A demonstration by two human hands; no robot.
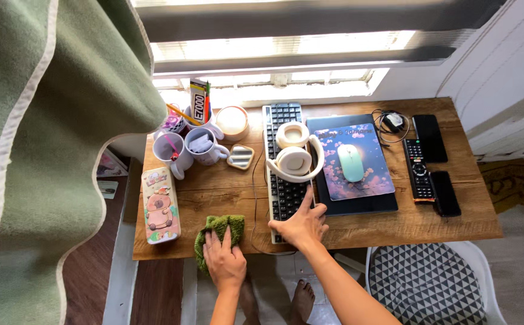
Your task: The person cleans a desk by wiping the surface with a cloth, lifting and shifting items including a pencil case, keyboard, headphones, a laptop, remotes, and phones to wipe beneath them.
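Under the left hand (224, 260), at the near edge of the wooden desk (226, 192), lies a crumpled green cloth (217, 227), the fingers pressed flat and together on it. Just beyond the right hand (301, 225), whose fingers are spread on its near end, the keyboard (285, 180) runs lengthwise away toward the window, white headphones (293, 153) lying across it.

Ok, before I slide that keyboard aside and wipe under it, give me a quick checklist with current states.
1. Left hand on green cloth: ok.
2. Right hand on keyboard near end: ok.
3. Keyboard top free: not ok, white headphones rest on it.
4. Room to the right: not ok, the laptop lies alongside.
5. Keyboard cable slack: cannot tell.
6. Mugs away from the cloth: ok.
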